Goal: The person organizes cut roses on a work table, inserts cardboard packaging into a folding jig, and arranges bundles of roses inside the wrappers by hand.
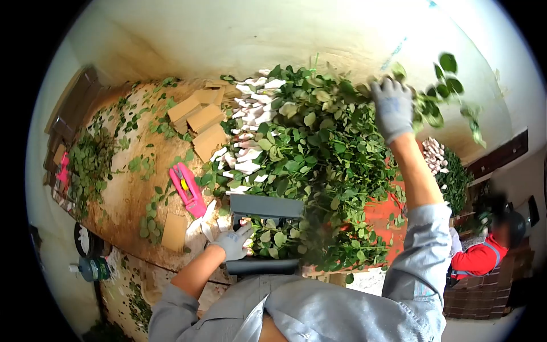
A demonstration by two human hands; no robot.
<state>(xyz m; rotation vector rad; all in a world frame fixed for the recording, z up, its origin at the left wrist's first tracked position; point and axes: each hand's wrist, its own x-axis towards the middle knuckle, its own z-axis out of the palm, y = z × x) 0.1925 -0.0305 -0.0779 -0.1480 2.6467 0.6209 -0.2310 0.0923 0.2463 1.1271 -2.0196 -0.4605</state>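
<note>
My left hand (232, 244), in a grey glove, is at the left end of a dark grey trough (266, 206). Its fingers curve round the pale heads of roses (249, 246) whose leafy stems lie in the trough; my palm hides part of them. Raised at the far right, my gloved right hand (392, 108) is closed round a leafy rose stem (436, 102), with leaves sticking out to the right. Between the hands spreads a large pile of leafy stems (330, 142), with white-wrapped flower heads (256, 102) along its left side.
A pink stapler-like tool (188, 191) lies on the leaf-strewn table (137, 182), near cardboard pieces (205, 122). Another pink tool (62, 167) is at the far left. More bundled flowers (435, 155) stand at right, near a person in red (478, 259). A wall (228, 34) rises behind.
</note>
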